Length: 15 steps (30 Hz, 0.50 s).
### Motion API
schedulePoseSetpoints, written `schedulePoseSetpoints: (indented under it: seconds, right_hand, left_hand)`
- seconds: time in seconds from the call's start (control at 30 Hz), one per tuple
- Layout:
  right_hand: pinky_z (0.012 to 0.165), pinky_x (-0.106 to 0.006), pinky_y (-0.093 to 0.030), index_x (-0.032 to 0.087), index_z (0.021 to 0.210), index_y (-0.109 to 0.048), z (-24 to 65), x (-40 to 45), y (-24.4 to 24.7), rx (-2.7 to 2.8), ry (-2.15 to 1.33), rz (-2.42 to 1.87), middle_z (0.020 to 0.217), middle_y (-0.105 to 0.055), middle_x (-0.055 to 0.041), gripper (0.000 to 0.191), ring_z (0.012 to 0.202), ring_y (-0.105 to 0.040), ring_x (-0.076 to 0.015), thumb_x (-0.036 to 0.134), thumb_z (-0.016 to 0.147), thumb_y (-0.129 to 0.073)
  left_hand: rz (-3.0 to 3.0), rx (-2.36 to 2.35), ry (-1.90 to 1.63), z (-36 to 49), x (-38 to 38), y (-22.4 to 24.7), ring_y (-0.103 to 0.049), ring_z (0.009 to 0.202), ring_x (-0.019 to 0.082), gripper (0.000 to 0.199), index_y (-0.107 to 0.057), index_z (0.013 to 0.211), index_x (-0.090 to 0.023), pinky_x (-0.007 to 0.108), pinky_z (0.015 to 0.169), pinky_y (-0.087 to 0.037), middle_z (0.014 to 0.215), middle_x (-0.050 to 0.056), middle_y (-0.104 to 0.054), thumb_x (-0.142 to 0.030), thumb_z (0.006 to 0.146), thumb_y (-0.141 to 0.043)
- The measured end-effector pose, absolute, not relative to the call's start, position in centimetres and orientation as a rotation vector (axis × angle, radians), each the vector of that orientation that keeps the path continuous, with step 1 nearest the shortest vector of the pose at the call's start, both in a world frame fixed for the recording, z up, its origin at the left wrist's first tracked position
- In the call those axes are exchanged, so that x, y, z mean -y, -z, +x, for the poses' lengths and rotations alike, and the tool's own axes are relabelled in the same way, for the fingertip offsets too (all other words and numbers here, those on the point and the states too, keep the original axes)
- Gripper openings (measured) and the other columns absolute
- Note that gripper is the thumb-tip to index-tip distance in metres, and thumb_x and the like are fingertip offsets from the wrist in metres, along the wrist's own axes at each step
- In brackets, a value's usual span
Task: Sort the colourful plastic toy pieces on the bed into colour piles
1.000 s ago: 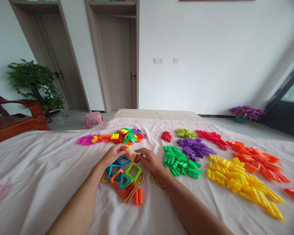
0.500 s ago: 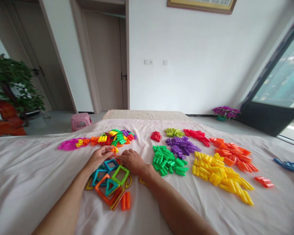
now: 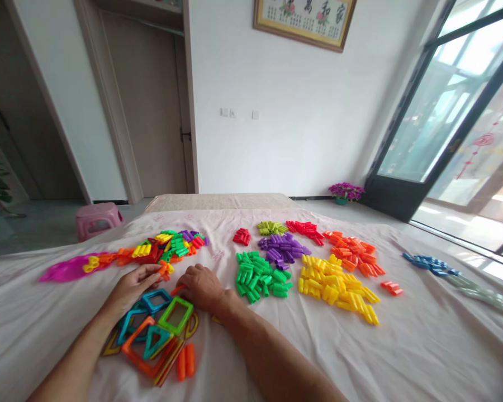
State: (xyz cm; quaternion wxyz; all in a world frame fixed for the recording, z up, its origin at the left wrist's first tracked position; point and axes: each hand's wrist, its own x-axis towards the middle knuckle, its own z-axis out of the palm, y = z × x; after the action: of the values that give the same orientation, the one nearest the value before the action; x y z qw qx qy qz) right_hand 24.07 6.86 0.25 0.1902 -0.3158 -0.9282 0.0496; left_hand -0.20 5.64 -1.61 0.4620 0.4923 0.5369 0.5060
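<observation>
My left hand is closed, its fingertips pinching an orange and yellow plastic piece. Close by on the right, my right hand has its fingers curled on an orange plastic tube, partly hidden under them. Between my forearms lie magnetic frame tiles: a green square, blue frames, a teal triangle and a large orange square. Two orange tubes rest beside them. A mixed heap of coloured tubes sits just beyond my left hand.
To the right lie sorted piles of green, purple, yellow and orange tubes. Blue pieces are at the far right. A magenta plastic piece lies left, on the cloth. Past the edge stands a pink stool.
The view has turned right, so everything sits further left in it. My hands are slightly further apart, and the orange tube at my right fingertips shows more clearly.
</observation>
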Motion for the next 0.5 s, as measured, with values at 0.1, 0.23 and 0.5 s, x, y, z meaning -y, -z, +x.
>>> schedulePoseSetpoints:
  seconds: [0.1,0.23,0.5]
  right_hand:
    - [0.085,-0.030,-0.046,0.022,0.106,-0.068,24.3,-6.7,-0.2,2.454,-0.160,-1.017,0.102,-0.067,-0.0050,0.022,0.097,-0.058,-0.0201,0.039,0.097,-0.059]
    - [0.085,-0.027,-0.046,0.021,0.110,-0.066,25.0,-6.5,-0.4,2.191,-0.324,-1.129,0.105,-0.070,-0.0045,0.023,0.099,-0.062,-0.0179,0.037,0.101,-0.052]
    - [0.085,-0.025,-0.047,0.022,0.109,-0.072,28.2,-7.7,-2.2,1.842,-0.458,-1.114,0.103,-0.074,-0.0040,0.021,0.096,-0.067,-0.0177,0.034,0.097,-0.059]
  left_hand:
    - [1.164,-1.242,-1.220,-0.7,-5.6,1.9,-0.072,0.094,0.023,0.067,-0.066,0.110,-0.016,0.027,0.077,-0.060,0.107,0.009,-0.074,-0.045,0.055,-0.092]
    - [1.132,-1.256,-1.192,-1.0,-5.4,1.9,-0.071,0.095,0.020,0.068,-0.062,0.115,-0.018,0.025,0.080,-0.059,0.111,0.007,-0.073,-0.045,0.060,-0.090]
    - [1.158,-1.349,-1.186,-1.5,-5.8,2.8,-0.071,0.090,0.020,0.073,-0.060,0.111,-0.020,0.025,0.075,-0.060,0.103,0.003,-0.073,-0.051,0.053,-0.091]
